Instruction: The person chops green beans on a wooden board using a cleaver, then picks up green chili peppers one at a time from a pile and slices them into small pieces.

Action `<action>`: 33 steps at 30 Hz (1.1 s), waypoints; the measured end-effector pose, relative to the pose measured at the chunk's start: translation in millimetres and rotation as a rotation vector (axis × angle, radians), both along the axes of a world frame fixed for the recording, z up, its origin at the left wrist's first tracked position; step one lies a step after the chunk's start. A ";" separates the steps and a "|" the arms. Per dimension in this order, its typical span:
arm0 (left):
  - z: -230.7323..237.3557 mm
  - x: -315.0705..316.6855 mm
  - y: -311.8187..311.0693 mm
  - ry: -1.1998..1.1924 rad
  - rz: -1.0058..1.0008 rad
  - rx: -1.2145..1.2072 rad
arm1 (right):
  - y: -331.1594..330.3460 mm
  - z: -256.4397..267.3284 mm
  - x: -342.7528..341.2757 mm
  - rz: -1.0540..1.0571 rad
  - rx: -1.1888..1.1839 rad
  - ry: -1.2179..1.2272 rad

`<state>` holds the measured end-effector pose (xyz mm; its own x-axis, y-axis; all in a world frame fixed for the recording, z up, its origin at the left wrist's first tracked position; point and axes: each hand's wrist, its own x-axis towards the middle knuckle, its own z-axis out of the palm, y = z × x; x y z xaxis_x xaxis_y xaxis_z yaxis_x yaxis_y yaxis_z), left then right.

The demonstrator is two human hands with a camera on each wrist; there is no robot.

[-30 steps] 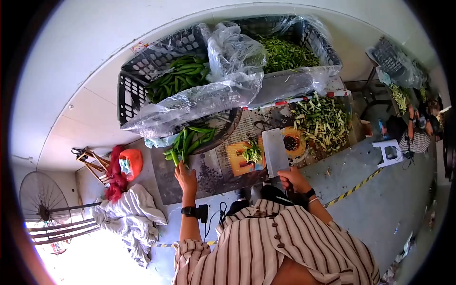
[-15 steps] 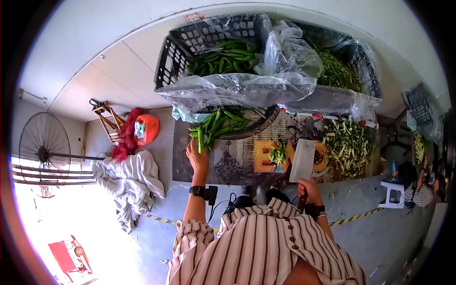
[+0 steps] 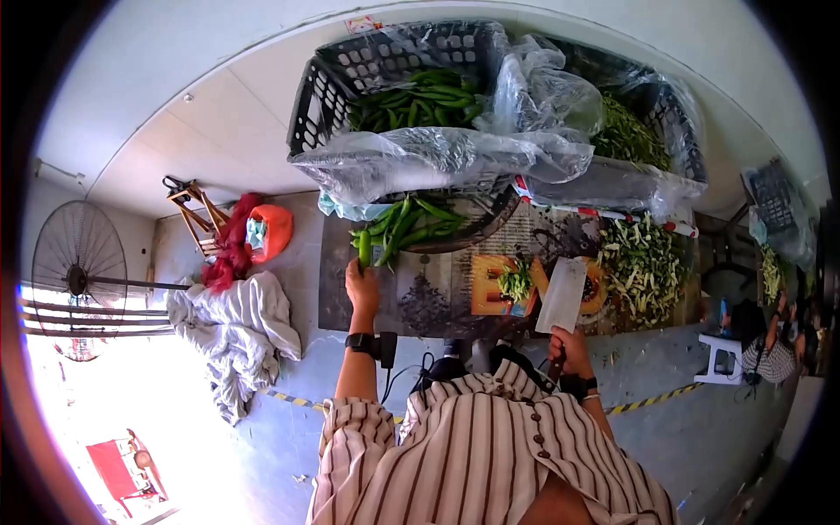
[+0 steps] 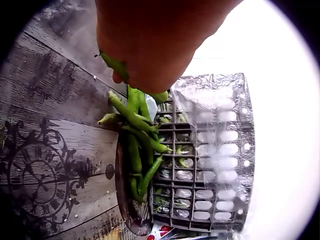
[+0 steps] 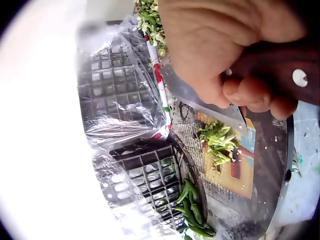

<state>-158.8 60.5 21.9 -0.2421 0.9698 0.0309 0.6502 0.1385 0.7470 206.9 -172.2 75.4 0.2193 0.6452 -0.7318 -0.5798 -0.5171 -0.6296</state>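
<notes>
At the left of the table, my left hand [image 3: 361, 287] holds a long green pepper [image 3: 365, 248]; in the left wrist view a green pepper [image 4: 115, 65] pokes out beside the fingers. Just beyond lies a small heap of whole green peppers [image 3: 420, 229]. My right hand [image 3: 571, 350] grips the dark wooden handle [image 5: 280, 70] of a cleaver [image 3: 563, 296], its broad blade over the printed tabletop. To the left of the blade sits a small pile of chopped green pieces [image 3: 516, 282]. On its right a larger chopped pile [image 3: 643, 267] spreads out.
Along the back of the table [image 3: 367, 306] stand two plastic-lined black crates, one with whole peppers [image 3: 420, 101], one with chopped greens [image 3: 630, 136]. A fan [image 3: 77, 280] and a heaped grey cloth [image 3: 232, 332] are at left. A white stool [image 3: 722, 359] stands at right.
The head view has swung left, so the table shows farther right. My left fingers have closed on a green pepper from the heap. The cleaver stays in my right hand.
</notes>
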 end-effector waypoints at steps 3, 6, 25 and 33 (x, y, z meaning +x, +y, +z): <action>8.6 0.4 -7.8 0.011 0.002 0.073 | 1.9 5.0 -2.8 -0.042 -0.015 0.009; 19.7 5.7 -12.6 -0.042 0.024 0.043 | 2.1 1.3 -2.8 -0.056 -0.031 0.014; 21.4 103.3 -61.1 0.071 -0.876 0.024 | -7.8 -1.8 -9.5 -0.116 -0.038 -0.002; 36.3 86.4 -60.8 0.060 -0.731 0.111 | 8.4 -8.5 -19.4 0.676 0.107 -0.922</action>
<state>-72.5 -0.3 58.2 0.4697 0.8730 0.1312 0.5877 -0.4201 0.6914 187.4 -163.8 66.9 0.2287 0.8842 -0.4073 0.5006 -0.4657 -0.7297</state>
